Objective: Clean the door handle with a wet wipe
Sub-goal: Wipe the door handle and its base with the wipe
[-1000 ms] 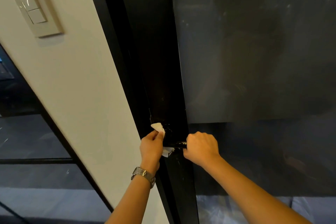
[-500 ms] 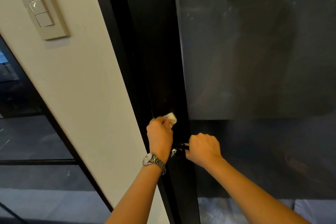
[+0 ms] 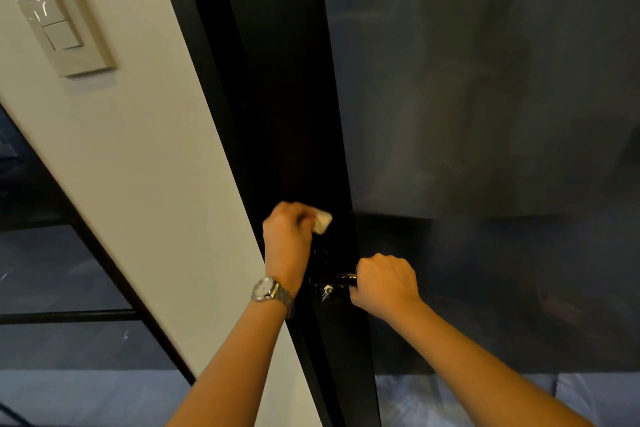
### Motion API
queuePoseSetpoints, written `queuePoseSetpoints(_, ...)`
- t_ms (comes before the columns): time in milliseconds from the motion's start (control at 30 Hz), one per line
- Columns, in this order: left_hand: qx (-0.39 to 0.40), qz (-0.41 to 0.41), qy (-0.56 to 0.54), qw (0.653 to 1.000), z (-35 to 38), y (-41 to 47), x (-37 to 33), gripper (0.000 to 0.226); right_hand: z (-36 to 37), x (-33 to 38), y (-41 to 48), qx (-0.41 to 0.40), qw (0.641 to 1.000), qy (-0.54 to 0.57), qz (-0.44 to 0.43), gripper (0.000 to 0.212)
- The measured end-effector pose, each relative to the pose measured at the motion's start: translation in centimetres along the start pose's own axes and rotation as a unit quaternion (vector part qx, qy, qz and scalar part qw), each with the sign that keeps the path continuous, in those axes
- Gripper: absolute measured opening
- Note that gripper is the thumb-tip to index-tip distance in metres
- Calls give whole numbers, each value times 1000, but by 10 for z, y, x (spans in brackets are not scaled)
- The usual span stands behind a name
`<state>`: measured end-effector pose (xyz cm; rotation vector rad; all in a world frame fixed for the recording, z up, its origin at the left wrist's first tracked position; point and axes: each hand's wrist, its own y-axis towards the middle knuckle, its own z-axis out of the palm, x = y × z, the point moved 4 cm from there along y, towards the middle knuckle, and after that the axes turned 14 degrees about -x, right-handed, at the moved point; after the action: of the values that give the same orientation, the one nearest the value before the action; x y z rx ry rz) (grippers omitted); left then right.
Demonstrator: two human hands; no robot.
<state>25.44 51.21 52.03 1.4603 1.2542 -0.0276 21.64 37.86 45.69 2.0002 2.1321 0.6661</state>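
My left hand (image 3: 289, 239) is curled closed around a white wet wipe (image 3: 322, 221), pressing it against the black door frame (image 3: 298, 149) just above the door handle (image 3: 334, 279). My right hand (image 3: 384, 282) is fisted around the handle's right end. A wristwatch (image 3: 272, 291) sits on my left wrist. A light switch (image 3: 52, 14) is mounted on the wall (image 3: 138, 149), far left.

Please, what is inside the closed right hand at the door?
The right hand is closed around the black door handle. Only the handle's short inner part shows, beside the fist toward the door's edge. The rest is covered by the fingers, so its full shape cannot be seen.
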Motion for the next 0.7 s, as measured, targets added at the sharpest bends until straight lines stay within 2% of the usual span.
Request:
queuePoseSetpoints(100, -76, 7, -48, 996, -17, 26, -24, 11, 1, 0, 1, 2, 1000, 1, 3, 23)
queuePoseSetpoints(167, -89, -4, -59, 994, -15, 23, -22, 10, 0, 0, 1, 3, 1000, 4, 3, 24)
queuePoseSetpoints(300, 5, -6, 1, 1000, 7, -17, 17, 12, -1, 1, 0, 8, 1000, 11, -2, 24)
queuePoseSetpoints(400, 38, 10, 44, 998, 11, -20, 23, 16, -2, 1, 0, 11, 1000, 18, 4, 24)
queuePoseSetpoints(500, 100, 114, 74, 986, 15, -19, 10, 22, -2, 1, -1, 17, 1000, 17, 8, 25)
queuePoseSetpoints(600, 200, 221, 128, 946, 23, -26, 7, 28, -4, 2, 0, 19, 1000, 8, 13, 25)
queuePoseSetpoints(633, 208, 233, 128, 941, 22, -27, 9, 28, -4, 3, 0, 19, 1000, 5, 11, 25)
queuePoseSetpoints(700, 151, 190, 68, 968, 17, -28, 14, 24, -4, 4, -1, 20, 1000, -5, 10, 25)
